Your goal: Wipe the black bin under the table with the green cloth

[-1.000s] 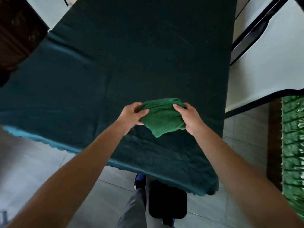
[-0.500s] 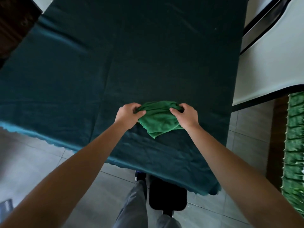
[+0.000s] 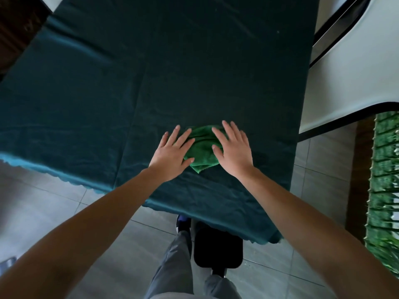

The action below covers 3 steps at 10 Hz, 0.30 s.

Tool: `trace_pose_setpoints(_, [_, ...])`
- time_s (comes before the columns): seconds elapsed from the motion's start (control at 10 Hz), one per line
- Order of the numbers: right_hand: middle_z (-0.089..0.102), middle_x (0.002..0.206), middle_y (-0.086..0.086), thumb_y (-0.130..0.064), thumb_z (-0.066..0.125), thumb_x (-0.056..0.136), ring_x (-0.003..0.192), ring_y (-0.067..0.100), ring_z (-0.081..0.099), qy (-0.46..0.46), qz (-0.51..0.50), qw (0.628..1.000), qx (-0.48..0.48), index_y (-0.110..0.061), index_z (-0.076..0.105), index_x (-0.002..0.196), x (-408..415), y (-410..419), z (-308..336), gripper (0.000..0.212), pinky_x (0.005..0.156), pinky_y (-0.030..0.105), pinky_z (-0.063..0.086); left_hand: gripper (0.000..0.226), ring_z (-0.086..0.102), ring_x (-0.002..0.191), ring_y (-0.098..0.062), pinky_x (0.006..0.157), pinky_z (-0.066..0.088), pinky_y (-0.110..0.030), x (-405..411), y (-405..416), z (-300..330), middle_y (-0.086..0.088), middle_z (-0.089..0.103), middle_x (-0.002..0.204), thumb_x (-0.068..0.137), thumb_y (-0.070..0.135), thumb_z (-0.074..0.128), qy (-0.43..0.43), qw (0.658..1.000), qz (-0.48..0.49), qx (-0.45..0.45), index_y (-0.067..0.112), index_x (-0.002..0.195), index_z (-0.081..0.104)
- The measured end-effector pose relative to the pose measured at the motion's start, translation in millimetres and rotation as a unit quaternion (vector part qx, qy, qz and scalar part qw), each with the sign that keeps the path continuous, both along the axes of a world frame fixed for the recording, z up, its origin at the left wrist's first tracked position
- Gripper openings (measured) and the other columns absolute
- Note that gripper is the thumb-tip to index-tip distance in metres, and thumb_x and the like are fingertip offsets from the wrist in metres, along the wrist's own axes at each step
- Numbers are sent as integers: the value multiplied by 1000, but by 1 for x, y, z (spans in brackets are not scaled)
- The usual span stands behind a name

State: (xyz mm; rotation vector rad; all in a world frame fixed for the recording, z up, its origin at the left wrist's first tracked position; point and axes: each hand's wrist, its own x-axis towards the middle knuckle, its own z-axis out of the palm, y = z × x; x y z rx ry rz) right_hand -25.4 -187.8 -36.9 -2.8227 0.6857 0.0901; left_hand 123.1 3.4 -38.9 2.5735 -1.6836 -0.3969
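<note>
The green cloth [image 3: 201, 147] lies bunched on the dark teal tablecloth near the table's front right corner. My left hand [image 3: 172, 152] is flat with fingers spread, covering the cloth's left edge. My right hand [image 3: 233, 147] is flat with fingers spread over the cloth's right edge. Neither hand grips the cloth. The black bin [image 3: 217, 248] stands on the floor below the table's front edge, partly hidden by the hanging tablecloth.
The table [image 3: 129, 83] under the teal cloth fills most of the view. My grey trouser legs [image 3: 172, 266] and a blue shoe [image 3: 182, 222] are beside the bin. A white chair [image 3: 349, 72] stands to the right, green foliage [image 3: 386, 190] at far right, grey floor tiles below.
Both hands let go of the green cloth and opened flat over it. The cloth now rests on the table instead of being held up between the fingers.
</note>
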Motion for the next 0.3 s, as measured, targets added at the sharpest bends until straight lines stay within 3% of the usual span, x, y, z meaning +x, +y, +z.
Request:
trace_pose_setpoints(0.1, [16,174,1,-48,40,107,160,32,15,113,7,994,11,-30,37,159,-4,-2,2,55,127,59,15,64,6,157,-31,125,15,-53,0,0,4,8,4,171,105,53,32,47,994,39,85,30,162,15])
trace_pose_setpoints(0.2, [12,174,-3,-47,43,106,161,30,11,160,-2,987,25,-35,31,161,1,-2,16,57,128,59,11,62,4,157,-30,125,13,-52,-2,-7,19,8,5,171,105,53,34,48,993,45,101,33,161,17])
trace_pose_setpoints(0.3, [13,174,3,-42,48,104,161,32,7,143,-21,989,34,-34,29,161,9,0,38,61,128,58,12,61,6,157,-29,125,14,-51,6,-7,39,4,6,171,104,50,39,44,995,83,37,34,161,21])
